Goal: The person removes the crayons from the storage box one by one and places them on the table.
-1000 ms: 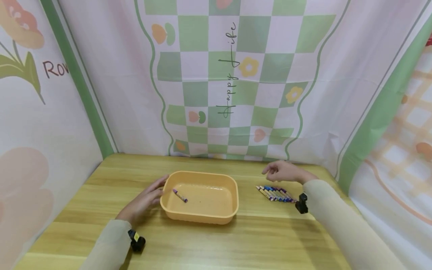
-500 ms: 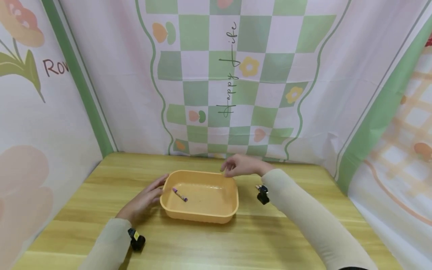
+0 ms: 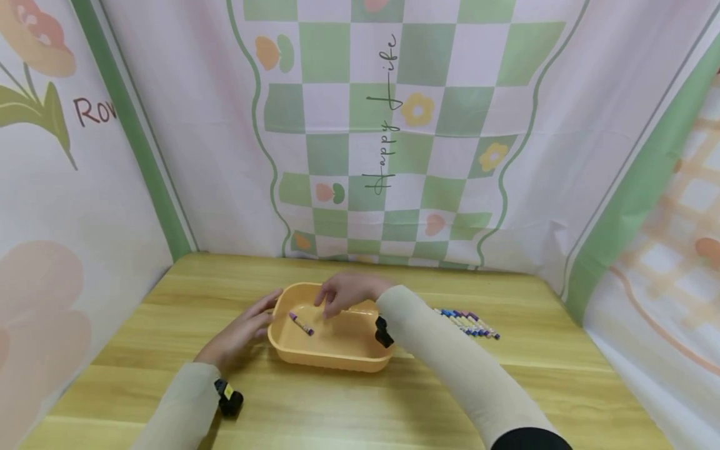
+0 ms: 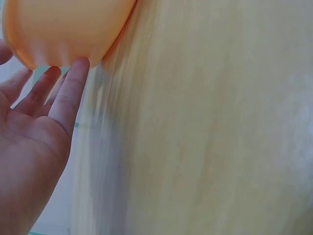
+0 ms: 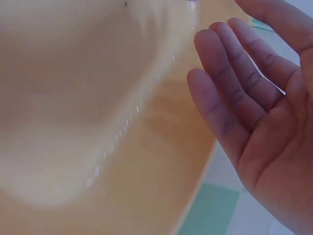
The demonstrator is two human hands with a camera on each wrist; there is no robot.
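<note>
An orange plastic tray (image 3: 332, 362) sits on the wooden table, with one purple crayon (image 3: 300, 324) lying in its left half. My left hand (image 3: 244, 331) rests flat on the table, its straight fingers touching the tray's left outer wall (image 4: 63, 29); the left wrist view shows that hand (image 4: 44, 122) with its fingertips against the wall. My right hand (image 3: 343, 292) hovers over the tray's back rim, just right of the crayon. In the right wrist view this hand (image 5: 254, 107) shows relaxed fingers above the tray's inside (image 5: 73, 98), and nothing is seen in it.
A row of several crayons (image 3: 467, 323) lies on the table (image 3: 394, 406) to the right of the tray. Patterned cloth walls (image 3: 394, 125) close in the table at the back and both sides.
My right hand moved left from above the crayon row to over the tray, uncovering the row. The left hand and the tray stayed put.
</note>
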